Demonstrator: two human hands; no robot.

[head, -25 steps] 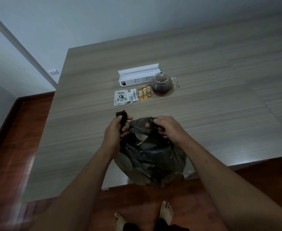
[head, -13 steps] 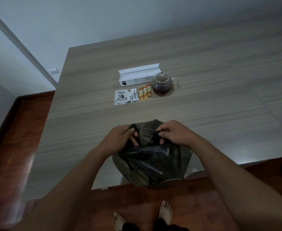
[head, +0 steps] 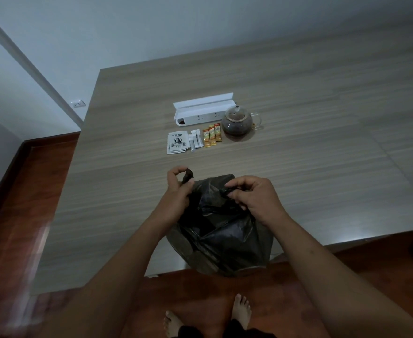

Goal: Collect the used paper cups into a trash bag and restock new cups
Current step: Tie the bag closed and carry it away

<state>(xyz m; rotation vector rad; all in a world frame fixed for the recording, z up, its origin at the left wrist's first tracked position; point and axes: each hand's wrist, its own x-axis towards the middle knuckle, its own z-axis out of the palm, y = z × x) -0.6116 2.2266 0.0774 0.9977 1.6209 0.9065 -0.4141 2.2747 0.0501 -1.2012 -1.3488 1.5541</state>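
Crinkled black plastic trash bag [head: 222,230] hangs at near edge of grey wood-grain table [head: 322,154], w/ both hands at its top. Left hand [head: 177,189] pinches one twisted bag handle btwn thumb & fingers; right hand [head: 251,193] pinches the other, fingers curled. Further back on table: round glass teapot [head: 237,123] of dark tea, beside white power strip [head: 201,111], orange sachets [head: 211,135] & white tea packet [head: 177,142].

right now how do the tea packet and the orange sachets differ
The tea packet is white with black print and a teapot drawing; the orange sachets are orange with pale labels. The packet is wide and squarish; the sachets are narrow strips. The packet looks single; the sachets are three side by side. Both lie flat on the table before the teapot.
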